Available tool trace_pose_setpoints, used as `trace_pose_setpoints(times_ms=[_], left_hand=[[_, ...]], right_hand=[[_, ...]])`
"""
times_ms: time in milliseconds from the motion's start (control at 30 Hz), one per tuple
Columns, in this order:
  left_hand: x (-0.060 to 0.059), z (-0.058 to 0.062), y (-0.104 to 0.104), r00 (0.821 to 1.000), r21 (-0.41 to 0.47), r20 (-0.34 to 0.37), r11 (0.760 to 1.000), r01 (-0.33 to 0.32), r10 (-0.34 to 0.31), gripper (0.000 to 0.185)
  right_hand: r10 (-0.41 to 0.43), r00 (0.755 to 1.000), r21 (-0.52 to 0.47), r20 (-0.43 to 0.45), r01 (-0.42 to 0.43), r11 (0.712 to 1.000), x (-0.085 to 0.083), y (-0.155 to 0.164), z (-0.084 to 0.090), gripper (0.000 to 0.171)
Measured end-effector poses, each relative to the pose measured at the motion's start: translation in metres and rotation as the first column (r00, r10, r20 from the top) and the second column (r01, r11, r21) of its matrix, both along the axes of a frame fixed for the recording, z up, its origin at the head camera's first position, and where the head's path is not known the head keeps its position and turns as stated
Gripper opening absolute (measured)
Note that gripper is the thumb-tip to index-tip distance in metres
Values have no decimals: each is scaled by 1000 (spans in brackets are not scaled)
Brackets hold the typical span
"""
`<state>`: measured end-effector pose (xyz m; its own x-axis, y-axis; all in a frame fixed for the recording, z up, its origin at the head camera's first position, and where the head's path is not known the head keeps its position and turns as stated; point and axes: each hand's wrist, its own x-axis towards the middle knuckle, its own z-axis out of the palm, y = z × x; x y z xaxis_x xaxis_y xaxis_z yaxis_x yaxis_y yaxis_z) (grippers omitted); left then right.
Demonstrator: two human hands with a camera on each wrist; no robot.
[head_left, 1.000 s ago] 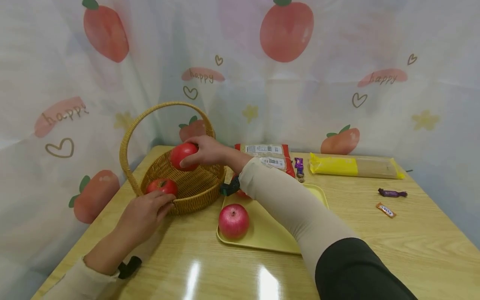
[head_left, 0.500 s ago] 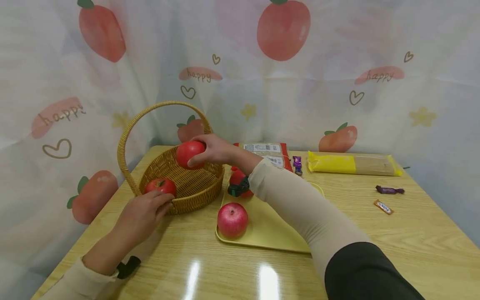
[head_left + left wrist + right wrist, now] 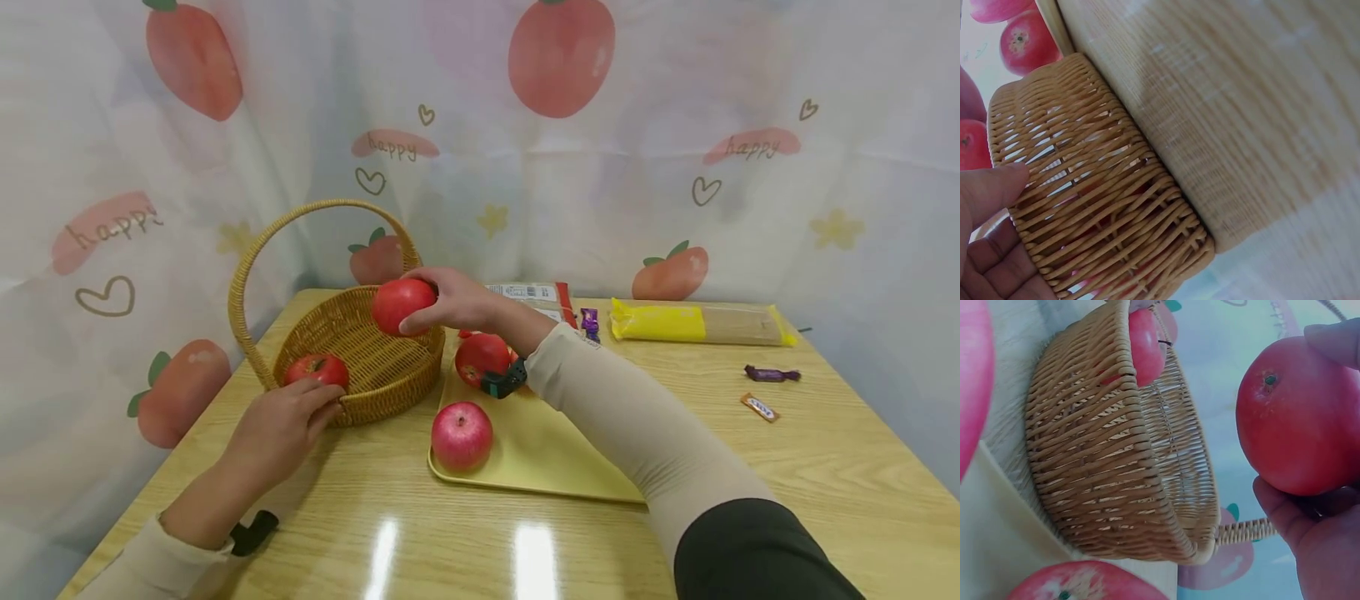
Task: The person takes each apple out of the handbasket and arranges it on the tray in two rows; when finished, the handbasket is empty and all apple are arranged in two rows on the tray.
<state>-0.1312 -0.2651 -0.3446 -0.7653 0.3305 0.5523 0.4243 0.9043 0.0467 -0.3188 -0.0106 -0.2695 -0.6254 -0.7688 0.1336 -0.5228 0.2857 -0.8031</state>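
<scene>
Right hand (image 3: 457, 302) grips tomato (image 3: 402, 305) above, seemingly, basket (image 3: 390, 379)

Beige sleeves (image 3: 615, 408), black upper right sleeve (image 3: 750, 558), black wrist straps (image 3: 504, 383).

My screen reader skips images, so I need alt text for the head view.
A right hand holds a red tomato over a wicker basket while the left hand steadies its rim. Beside it, a yellow tray carries an apple.
</scene>
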Motion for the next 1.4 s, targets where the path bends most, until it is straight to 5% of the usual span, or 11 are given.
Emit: trace_pose_setpoints(times_ms=[667, 1400], left_hand=[[0, 0, -1, 1000, -1, -16, 1000, 4, -4, 21], [-1, -1, -2, 1000, 10, -17, 1000, 7, -7, 21]], right_hand=[[-23, 999, -10, 25, 23, 1000, 27, 55, -2, 72], [-77, 997, 25, 29, 76, 997, 49, 111, -27, 70]])
